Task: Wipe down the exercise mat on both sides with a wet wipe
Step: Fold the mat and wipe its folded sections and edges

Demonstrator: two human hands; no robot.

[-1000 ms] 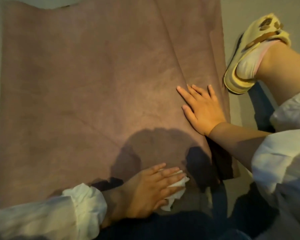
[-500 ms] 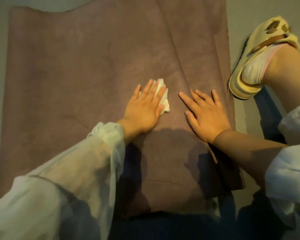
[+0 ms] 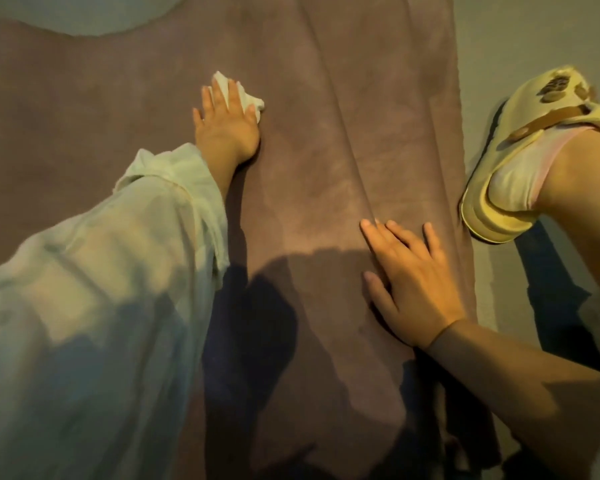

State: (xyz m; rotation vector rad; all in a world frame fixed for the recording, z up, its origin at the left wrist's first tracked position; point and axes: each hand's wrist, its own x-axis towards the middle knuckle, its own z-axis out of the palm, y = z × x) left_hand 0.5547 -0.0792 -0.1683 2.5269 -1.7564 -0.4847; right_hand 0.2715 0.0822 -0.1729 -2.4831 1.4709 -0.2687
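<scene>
Mid-wipe on the mat's (image 3: 326, 133) upper side: left hand (image 3: 224, 128) flat on the wipe (image 3: 253, 100), right hand (image 3: 413, 289) spread wide, pinning the right edge. Next, probably more strokes, then flipping.

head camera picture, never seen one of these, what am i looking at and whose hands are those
There is no machine here. The picture comes from a wide-angle camera worn on a person's head, looking forward and down, so the two hands are the wearer's own.

The big brownish surface is an exercise mat spread on the floor, with a few long creases running down it. The left hand, reaching out of a loose pale sleeve, presses a white wet wipe flat against the mat with straight fingers. The right hand lies flat on the mat near its right edge and holds nothing; it seems to steady the mat.

On the right, off the mat, is the person's foot in a yellow slipper.
</scene>
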